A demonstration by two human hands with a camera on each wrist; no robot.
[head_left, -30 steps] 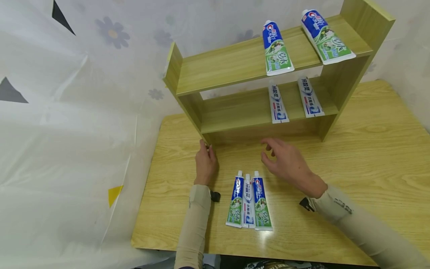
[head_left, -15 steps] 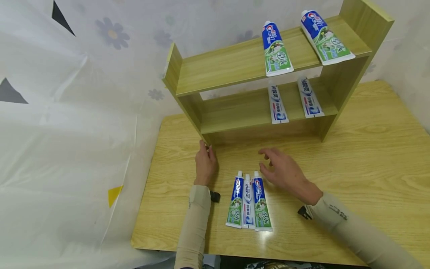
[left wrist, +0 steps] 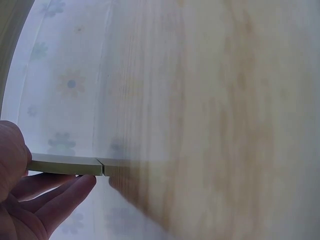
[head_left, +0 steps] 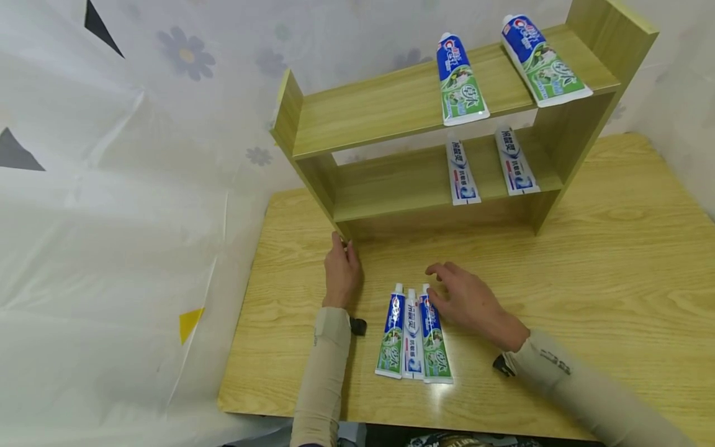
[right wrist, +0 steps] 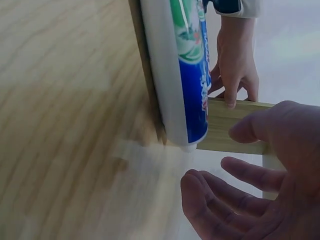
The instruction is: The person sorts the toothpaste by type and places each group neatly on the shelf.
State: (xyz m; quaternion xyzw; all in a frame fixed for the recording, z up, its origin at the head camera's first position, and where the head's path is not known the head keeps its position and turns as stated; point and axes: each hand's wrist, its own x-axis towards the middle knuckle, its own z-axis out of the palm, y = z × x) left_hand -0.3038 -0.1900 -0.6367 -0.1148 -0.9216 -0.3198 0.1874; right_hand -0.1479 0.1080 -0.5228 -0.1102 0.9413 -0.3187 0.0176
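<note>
My left hand [head_left: 342, 276] grips the foot of the left side panel of a wooden shelf [head_left: 368, 121]. In the left wrist view its thumb and fingers pinch the panel's edge [left wrist: 67, 166]. Three toothpaste tubes lie side by side on the table, caps towards the shelf: a blue-green Crest tube [head_left: 391, 335], a white tube [head_left: 412, 338] and another blue-green Crest tube [head_left: 435, 344]. Over the cap end of the right-hand Crest tube hovers my right hand [head_left: 475, 305]. Its fingers are loosely bent with nothing between them, as the right wrist view confirms.
Two Crest toothpaste tubes lie on the upper board, one in the middle [head_left: 461, 81] and one at right [head_left: 544, 62]. Below them are two white tubes [head_left: 462, 174] on the middle board. The wooden table [head_left: 620, 298] extends right; a pale plastic sheet [head_left: 128, 267] hangs at left.
My right hand has come down and slightly left, from in front of the shelf to the cap of the right-hand Crest toothpaste tube. The left hand stays on the shelf panel.
</note>
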